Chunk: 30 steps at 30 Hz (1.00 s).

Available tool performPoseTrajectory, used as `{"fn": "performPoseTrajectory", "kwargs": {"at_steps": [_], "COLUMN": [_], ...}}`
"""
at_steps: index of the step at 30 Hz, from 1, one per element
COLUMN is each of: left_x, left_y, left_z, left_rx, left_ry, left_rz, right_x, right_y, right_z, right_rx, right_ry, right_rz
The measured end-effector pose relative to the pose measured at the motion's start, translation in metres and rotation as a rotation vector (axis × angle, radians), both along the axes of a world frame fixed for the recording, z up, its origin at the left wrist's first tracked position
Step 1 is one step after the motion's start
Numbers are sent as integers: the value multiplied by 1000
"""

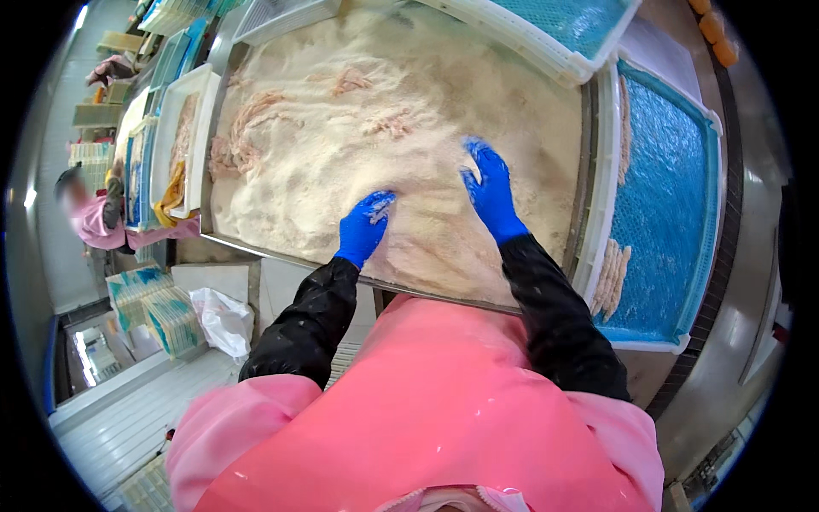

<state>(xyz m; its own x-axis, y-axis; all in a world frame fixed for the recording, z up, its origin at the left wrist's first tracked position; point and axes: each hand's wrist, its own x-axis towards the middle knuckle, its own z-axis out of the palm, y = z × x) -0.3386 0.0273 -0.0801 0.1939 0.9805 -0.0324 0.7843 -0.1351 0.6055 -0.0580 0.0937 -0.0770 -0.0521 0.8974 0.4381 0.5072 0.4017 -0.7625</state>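
Note:
A wide metal-edged tray (290,254) is spread with pale crumb-like coating (426,218). Both my hands wear blue gloves dusted with it. My left hand (365,227) rests low over the coating near the front edge, fingers loosely bent and apart from the thumb. Farther right, my right hand (493,192) reaches forward over the coating, with thumb and fingers apart and nothing visible between them. Beyond my hands, pinkish raw-looking strips (391,124) lie partly covered. More pink pieces (243,141) gather toward the left side.
At right, a blue-lined white tray (657,230) carries several coated strips (611,277) along its left side. Another blue-lined tray (546,38) overhangs the far right corner. A white bin (202,128) adjoins the left edge. A person (98,218) in pink stands farther left.

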Motion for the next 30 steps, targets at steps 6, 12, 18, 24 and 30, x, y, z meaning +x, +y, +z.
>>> {"fn": "performPoseTrajectory", "kwargs": {"at_steps": [6, 12, 18, 24, 30], "left_x": [-30, -37, -43, -42, -42], "left_y": [1, 3, 0, 2, -2], "left_z": [6, -7, -9, -11, -15], "left_rx": [-133, -114, -74, -97, -6], "left_ry": [-381, -401, -370, -371, -314], "left_rz": [83, 39, -32, -54, -18], "right_x": [-86, -101, -103, -104, -103], "right_y": [1, 112, 127, 121, 108], "right_z": [-70, -65, -71, -68, -19], "right_rx": [-180, -315, -681, -682, -597], "right_ry": [-5, -191, -277, -159, 146], "right_rz": [196, -152, 0, -8, 198]}}
